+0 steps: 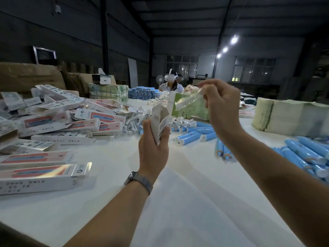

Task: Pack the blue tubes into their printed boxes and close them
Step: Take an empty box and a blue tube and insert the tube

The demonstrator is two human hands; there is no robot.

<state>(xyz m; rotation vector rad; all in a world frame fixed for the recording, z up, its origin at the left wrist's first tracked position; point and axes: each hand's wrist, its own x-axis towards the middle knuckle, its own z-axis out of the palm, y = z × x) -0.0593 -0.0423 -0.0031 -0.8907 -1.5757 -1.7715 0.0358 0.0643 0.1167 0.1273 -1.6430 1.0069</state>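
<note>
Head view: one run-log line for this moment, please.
left hand: grips printed box upright, top flaps open | right hand: pinches clear sachet raised above box | blue tubes: loose on table

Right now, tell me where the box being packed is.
In the head view, the open printed box stands at centre, gripped by the left hand, above the white table and left of the loose blue tubes.

On the table (178, 202) we see boxes (58, 125) piled at left, tubes (306, 154) at right, and stacked sheets (288, 118) far right.
</note>
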